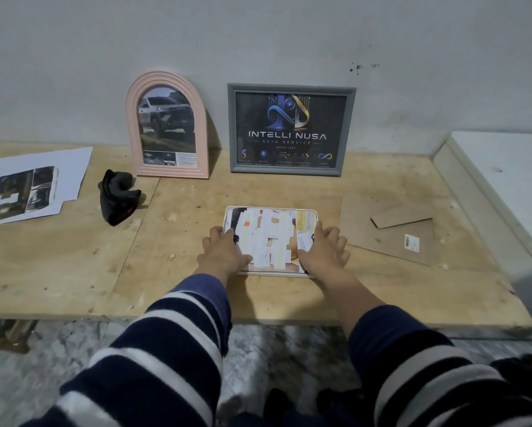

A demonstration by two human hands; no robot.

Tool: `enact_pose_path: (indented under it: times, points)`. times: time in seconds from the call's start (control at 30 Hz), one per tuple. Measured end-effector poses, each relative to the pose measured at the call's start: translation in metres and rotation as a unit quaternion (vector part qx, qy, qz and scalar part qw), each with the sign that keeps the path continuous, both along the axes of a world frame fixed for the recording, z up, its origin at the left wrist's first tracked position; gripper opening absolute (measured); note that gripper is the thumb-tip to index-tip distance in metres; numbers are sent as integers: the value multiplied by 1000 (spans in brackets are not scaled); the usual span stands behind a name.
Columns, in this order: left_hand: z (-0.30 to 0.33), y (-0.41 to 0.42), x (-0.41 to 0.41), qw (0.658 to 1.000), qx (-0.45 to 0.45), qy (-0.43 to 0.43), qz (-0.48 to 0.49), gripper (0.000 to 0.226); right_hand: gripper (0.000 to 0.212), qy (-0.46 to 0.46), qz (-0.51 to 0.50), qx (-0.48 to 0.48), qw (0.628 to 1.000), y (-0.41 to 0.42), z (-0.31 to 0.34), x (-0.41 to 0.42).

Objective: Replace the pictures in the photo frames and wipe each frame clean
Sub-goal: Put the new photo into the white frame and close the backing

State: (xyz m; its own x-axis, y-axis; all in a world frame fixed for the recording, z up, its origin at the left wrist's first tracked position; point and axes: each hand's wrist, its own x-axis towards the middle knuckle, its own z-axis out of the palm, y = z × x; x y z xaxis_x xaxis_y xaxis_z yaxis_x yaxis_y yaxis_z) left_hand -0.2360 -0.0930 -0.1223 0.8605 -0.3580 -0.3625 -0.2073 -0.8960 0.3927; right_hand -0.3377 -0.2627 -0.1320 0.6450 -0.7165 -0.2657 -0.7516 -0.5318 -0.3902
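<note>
A white rectangular photo frame [271, 210] lies flat on the wooden table [73, 272], with a printed picture [269, 238] lying in it. My left hand [223, 249] grips the frame's left edge, thumb on the picture. My right hand [323, 249] grips the right edge the same way. A pink arched frame [167, 124] with a car picture and a grey frame [291, 129] with a dark logo print lean on the wall behind. A black cloth [118, 197] lies crumpled to the left.
Brown backing board [391, 238] with its stand flap lies to the right of the white frame. Loose printed sheets [27, 186] lie at the table's left end. A white appliance [505, 186] borders the right side. The table's front edge is close below my forearms.
</note>
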Motion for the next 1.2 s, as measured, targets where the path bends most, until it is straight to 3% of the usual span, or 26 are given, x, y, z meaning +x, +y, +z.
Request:
enact_pose_path:
  times: [0.1,0.3,0.47,0.6,0.83,0.93,1.03,1.2]
  points:
    - [-1,-1,0,1000,3,4,7,71,51,5,28,-22,999,-2,-1,-6]
    - [10,-19,-1,998,-16,-62,23,59,42,-81,-60,2,995,-19,5,-13]
    - [22,-63,-4,995,-42,-80,-37,50,42,-64,-126,7,990,-58,10,-43]
    - [27,-115,-14,982,-135,-92,-92,40,42,-44,-199,5,979,-100,15,-71]
    - [23,-204,-47,970,-186,30,-156,39,42,-11,-298,5,954,-157,15,-104]
    - [16,-229,-59,976,-144,75,-146,49,39,10,-309,21,951,-171,11,-109]
    - [13,-238,-63,985,-84,87,-126,45,39,17,-323,26,946,-177,7,-106]
    - [13,-240,-61,986,-66,112,-105,43,36,-13,-403,58,913,-190,5,-101]
